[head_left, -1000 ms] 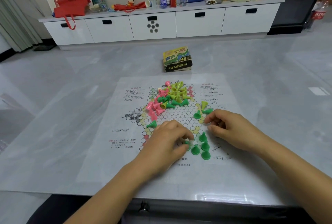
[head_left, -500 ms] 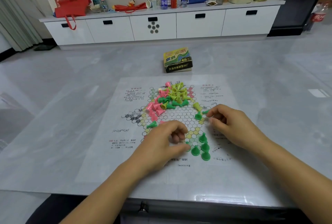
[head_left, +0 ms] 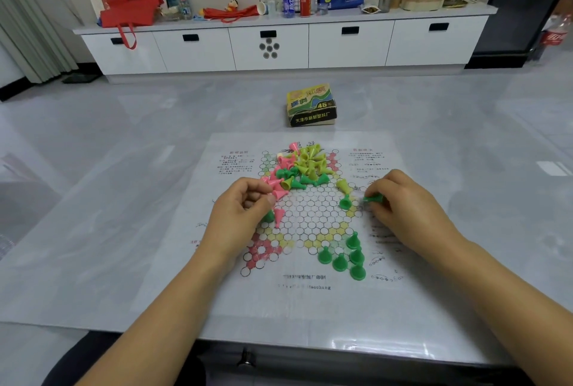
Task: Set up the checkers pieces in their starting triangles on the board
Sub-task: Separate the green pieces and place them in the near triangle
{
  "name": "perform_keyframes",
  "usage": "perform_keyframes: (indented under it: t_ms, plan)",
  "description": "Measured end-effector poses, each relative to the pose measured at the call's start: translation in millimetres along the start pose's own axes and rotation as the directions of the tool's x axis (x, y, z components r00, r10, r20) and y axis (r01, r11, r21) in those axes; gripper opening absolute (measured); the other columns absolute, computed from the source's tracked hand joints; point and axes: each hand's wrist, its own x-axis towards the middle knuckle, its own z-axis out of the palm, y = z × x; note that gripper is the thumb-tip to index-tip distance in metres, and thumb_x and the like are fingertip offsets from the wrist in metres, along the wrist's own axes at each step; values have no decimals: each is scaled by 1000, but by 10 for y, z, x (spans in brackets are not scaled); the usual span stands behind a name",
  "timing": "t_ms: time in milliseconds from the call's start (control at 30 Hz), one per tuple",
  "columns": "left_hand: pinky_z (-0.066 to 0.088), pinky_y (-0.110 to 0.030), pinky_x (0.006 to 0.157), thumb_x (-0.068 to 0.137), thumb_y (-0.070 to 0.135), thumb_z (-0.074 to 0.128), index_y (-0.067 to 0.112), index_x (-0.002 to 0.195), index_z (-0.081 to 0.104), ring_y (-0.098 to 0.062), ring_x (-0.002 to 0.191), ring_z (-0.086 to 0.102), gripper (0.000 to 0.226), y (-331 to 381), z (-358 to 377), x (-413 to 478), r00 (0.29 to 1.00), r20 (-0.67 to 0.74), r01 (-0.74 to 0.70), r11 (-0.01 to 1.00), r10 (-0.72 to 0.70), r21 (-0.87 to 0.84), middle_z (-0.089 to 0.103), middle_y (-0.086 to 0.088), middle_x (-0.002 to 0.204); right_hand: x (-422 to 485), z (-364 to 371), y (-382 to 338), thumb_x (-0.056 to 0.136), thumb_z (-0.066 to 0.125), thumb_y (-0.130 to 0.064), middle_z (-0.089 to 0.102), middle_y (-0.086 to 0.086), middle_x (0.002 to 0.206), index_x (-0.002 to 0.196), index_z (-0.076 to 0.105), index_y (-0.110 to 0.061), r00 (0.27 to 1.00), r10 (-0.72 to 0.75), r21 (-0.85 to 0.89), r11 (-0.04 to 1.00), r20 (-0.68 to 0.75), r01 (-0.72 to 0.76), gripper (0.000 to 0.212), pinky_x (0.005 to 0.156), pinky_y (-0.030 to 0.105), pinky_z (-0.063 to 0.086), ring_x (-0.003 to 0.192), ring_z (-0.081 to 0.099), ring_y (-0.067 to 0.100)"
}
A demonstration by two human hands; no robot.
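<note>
Your right hand [head_left: 409, 209] has its thumb and fingertips pressed together on a green piece [head_left: 373, 198], which lies on its side in the pinch, just off the right edge of the board's honeycomb of circles. The other fingers curl in behind it.

Your left hand [head_left: 242, 215] rests at the left side of the circles with its fingers curled toward the palm and the thumb tip close to a pink piece [head_left: 279, 194]. Whether the fingers actually hold anything cannot be told. A second pink piece [head_left: 278, 215] and a bit of green peek out from under that hand's edge.

Between your hands, one green cone [head_left: 344, 202] stands upright near the right corner of the centre field, with a yellow piece [head_left: 342, 184] lying tipped over just beyond it.

Nearer to you, five standing green pieces [head_left: 339, 262] sit close together in the near-right triangle of the board [head_left: 310, 302], a printed sheet lying flat on the table [head_left: 93, 199].

At the far side of the circles lies a mixed heap [head_left: 304, 165] of pink, yellow and green pieces, most of them toppled and touching one another.

Beyond the sheet sits the game box [head_left: 311, 105], apart from the board. A white cabinet [head_left: 269, 47] with clutter on its top runs along the back wall.
</note>
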Motion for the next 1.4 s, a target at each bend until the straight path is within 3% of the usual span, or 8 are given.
perform_keyframes:
  t_ms: [133, 233, 400, 567, 767, 1033, 1267, 1400]
  plan:
    - [50, -10, 58, 83, 10, 62, 15, 89, 61, -15, 77, 57, 7, 8, -1, 6, 999, -11, 36, 998, -37, -55, 60, -10, 90, -77, -108, -48, 83, 61, -11, 67, -8, 86, 87, 64, -21, 991, 117, 458, 878, 71, -137, 11, 66, 9, 47, 77, 62, 8]
    - [52, -12, 60, 83, 10, 61, 15, 90, 61, -18, 80, 57, 8, 5, 1, 6, 999, -10, 39, 997, -40, -65, 61, -12, 92, -105, -77, -77, 80, 66, -10, 67, -4, 90, 83, 69, -22, 989, 100, 611, 779, 107, -145, 13, 68, 9, 47, 77, 62, 8]
    - [50, -10, 58, 82, 11, 63, 15, 89, 61, -20, 79, 59, 8, -12, -4, 1, 998, -10, 64, 994, -66, -90, 62, -13, 90, -117, 2, -87, 78, 69, -13, 62, -10, 87, 79, 67, -31, 990, 35, 516, 850, 135, -101, 18, 69, 10, 44, 80, 58, 8]
    - [50, -15, 62, 83, 6, 62, 18, 85, 60, -14, 76, 56, 13, -30, -8, 8, 999, 27, 42, 999, -42, 15, 59, 0, 81, -123, 48, -76, 80, 67, -13, 64, -11, 87, 91, 72, -20, 985, -27, 409, 912, 168, -45, 14, 72, 9, 42, 83, 59, 7]
    - [51, -11, 60, 83, 4, 61, 12, 92, 60, -14, 74, 58, 12, -27, -23, 16, 999, 9, 31, 999, -31, 34, 61, -4, 84, -126, 29, -79, 80, 66, -11, 61, -13, 85, 82, 65, -36, 976, -66, 446, 894, 208, -35, 24, 71, 10, 43, 79, 54, 1]
    - [45, -16, 60, 81, -1, 60, 23, 84, 57, -10, 68, 48, 25, -29, -265, 114, 995, 40, 77, 937, -97, 342, 56, 1, 84, -106, 7, -39, 82, 63, -7, 62, -15, 89, 93, 66, -29, 970, -49, 504, 860, 239, -81, 25, 71, 5, 43, 76, 55, -7]
    - [41, -19, 69, 75, 14, 72, 28, 76, 58, -10, 78, 49, 20, -43, -155, 58, 994, 106, -58, 838, 1, 542, 50, 4, 88, -103, -21, -25, 84, 62, -14, 70, -5, 87, 83, 62, -34, 984, 29, 558, 820, 178, -125, 20, 67, 7, 44, 79, 63, 12]
    - [52, -31, 69, 78, 12, 68, 20, 77, 60, -18, 73, 63, 11, -12, -119, 35, 995, 95, -70, 887, 30, 457, 65, -2, 82, -102, -36, -9, 84, 62, -15, 69, -2, 88, 85, 61, -33, 983, 55, 576, 804, 176, -148, 18, 67, 14, 48, 79, 64, 15]
